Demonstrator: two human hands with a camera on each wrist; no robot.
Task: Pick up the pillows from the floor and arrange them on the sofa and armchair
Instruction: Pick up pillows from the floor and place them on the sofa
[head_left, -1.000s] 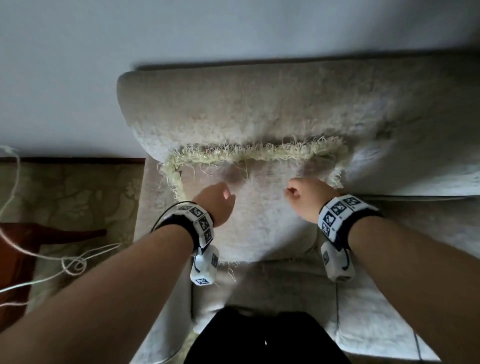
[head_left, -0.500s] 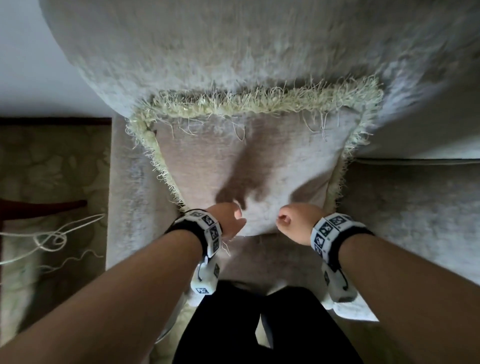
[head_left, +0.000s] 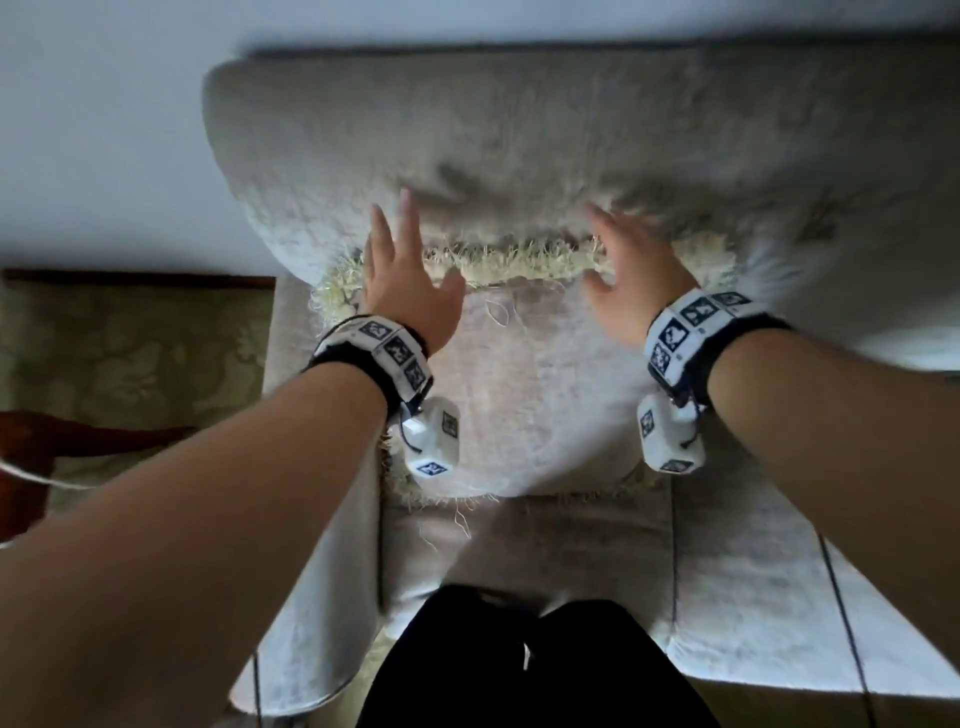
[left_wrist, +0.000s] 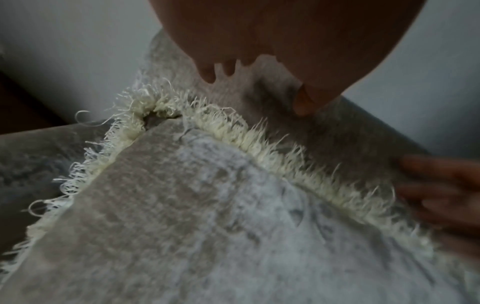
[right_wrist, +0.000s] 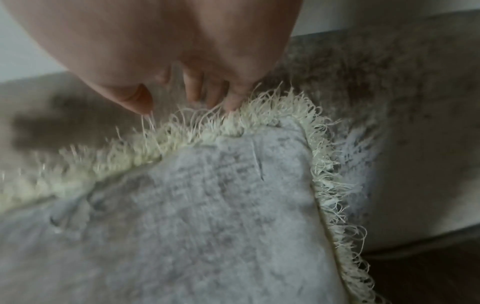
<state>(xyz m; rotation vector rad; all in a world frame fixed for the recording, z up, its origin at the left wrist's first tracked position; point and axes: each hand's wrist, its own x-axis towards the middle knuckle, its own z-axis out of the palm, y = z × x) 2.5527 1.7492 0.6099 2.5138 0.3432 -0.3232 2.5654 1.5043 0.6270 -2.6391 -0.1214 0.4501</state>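
Now propped on the sofa (head_left: 519, 130) seat at its left end, leaning against the backrest: fringed pillow (head_left: 540, 395). Spread flat over its far edge, fingers straight, gripping nothing: left hand (head_left: 400, 291) near the left corner, right hand (head_left: 634, 280) toward the right.

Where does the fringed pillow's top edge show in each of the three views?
Head: the top edge runs across the centre, between both hands, against the sofa backrest.
Left wrist: the edge slants from upper left to lower right.
Right wrist: it slants from lower left up to the corner.
Shared landmark: the cream fringe.
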